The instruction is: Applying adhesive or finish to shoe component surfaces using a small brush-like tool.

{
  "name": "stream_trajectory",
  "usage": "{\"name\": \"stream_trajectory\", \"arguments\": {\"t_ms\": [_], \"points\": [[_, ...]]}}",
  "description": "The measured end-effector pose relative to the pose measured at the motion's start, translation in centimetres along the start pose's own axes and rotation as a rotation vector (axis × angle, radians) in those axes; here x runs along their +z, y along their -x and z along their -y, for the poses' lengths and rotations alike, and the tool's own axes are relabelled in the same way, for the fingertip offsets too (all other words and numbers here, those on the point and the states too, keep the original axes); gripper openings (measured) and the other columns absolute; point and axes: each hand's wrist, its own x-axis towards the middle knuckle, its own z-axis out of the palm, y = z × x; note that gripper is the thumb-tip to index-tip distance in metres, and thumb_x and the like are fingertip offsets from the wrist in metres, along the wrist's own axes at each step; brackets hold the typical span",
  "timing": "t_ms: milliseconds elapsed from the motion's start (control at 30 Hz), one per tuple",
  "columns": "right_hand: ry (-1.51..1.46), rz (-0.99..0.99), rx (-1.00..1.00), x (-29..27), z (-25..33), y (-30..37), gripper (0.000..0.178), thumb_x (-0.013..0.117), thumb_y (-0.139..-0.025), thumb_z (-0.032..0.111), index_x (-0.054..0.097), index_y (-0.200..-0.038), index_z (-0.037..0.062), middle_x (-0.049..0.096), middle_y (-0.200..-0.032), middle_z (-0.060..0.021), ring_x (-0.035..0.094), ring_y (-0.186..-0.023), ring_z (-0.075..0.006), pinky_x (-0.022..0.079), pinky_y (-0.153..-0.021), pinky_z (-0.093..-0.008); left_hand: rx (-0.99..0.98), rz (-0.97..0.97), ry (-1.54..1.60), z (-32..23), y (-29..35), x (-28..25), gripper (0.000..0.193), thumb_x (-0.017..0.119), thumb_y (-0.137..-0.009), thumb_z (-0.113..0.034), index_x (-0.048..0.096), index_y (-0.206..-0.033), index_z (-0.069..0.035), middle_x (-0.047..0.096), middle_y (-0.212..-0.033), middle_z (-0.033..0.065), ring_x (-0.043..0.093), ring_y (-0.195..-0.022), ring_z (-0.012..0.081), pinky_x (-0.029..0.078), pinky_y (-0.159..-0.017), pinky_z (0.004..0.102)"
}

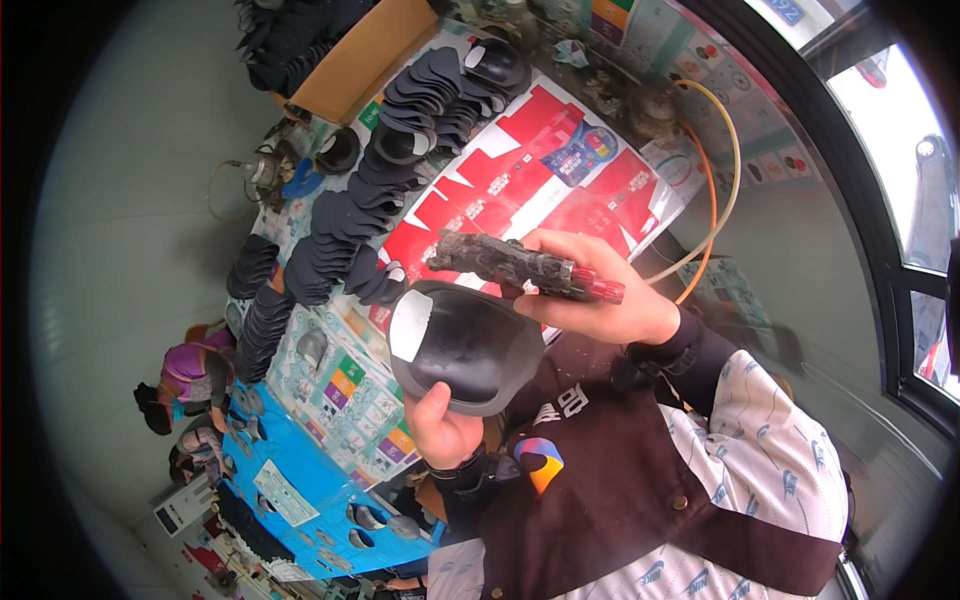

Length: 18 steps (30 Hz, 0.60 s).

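Note:
My left hand (440, 428) grips a black moulded cup-shaped piece (468, 350) by its near rim, the thumb pressed over the edge. The piece has a smooth hollow, a dark grey border and a white patch on its left side; the other fingers are hidden under it. Just above its far right side, my right hand (610, 300) is wrapped round a dark, residue-caked tool (500, 262) with a red end. The tool's tip points left, over the far rim of the piece. Red and white printed sheets (540, 180) lie on the bench beyond both hands.
Overlapping stacks of dark moulded pieces (330, 240) line the bench's left side, below a cardboard box (360, 55). Yellow (738, 150) and orange (708, 190) hoses curve down at the right. People (195, 375) work by a blue-covered table (300, 500) at the lower left.

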Motion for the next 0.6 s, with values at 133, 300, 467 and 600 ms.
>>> {"name": "stream_trajectory", "arguments": {"t_ms": [133, 300, 467, 600], "points": [[0.026, -0.009, 0.005, 0.1, -0.3, 0.1, 0.021, 0.071, -0.093, 0.007, 0.062, -0.112, 0.0049, 0.065, -0.08, 0.0003, 0.061, -0.058, -0.0063, 0.047, -0.053, -0.0246, 0.027, 0.006, -0.137, -0.1, 0.1, 0.8, 0.078, 0.066, -0.084, -0.017, 0.035, -0.152, 0.005, 0.053, -0.142, 0.02, 0.054, -0.13, 0.0336, 0.043, -0.112, 0.0455], [0.017, -0.037, 0.081, 0.1, -0.9, -0.2, 0.019, 0.071, -0.094, 0.008, 0.063, -0.11, 0.0049, 0.065, -0.08, -0.0003, 0.062, -0.061, -0.0078, 0.048, -0.056, -0.0253, 0.116, 0.091, -0.297, -0.1, 0.5, 2.2, 0.085, 0.073, -0.083, -0.021, 0.033, -0.153, 0.005, 0.05, -0.144, 0.0178, 0.052, -0.131, 0.0297, 0.042, -0.112, 0.0426], [0.039, -0.052, 0.047, -0.1, -1.0, -0.5, 0.017, 0.072, -0.093, 0.009, 0.066, -0.108, 0.0034, 0.066, -0.083, -0.0027, 0.064, -0.081, -0.0107, 0.05, -0.073, -0.0293, 0.029, 0.038, -0.276, -0.7, -0.1, 2.3, 0.077, 0.069, -0.087, -0.016, 0.034, -0.152, 0.006, 0.052, -0.142, 0.0184, 0.054, -0.128, 0.0297, 0.044, -0.11, 0.0423], [0.092, -0.03, 0.157, -1.4, -1.7, 0.0, 0.018, 0.071, -0.094, 0.009, 0.067, -0.11, 0.0018, 0.069, -0.089, -0.0035, 0.062, -0.083, -0.0105, 0.049, -0.076, -0.0288, -0.058, 0.072, -0.204, -0.7, -1.9, -0.6, 0.058, 0.053, -0.097, -0.01, 0.038, -0.15, 0.007, 0.053, -0.144, 0.0188, 0.055, -0.131, 0.0311, 0.043, -0.112, 0.0459]]}}
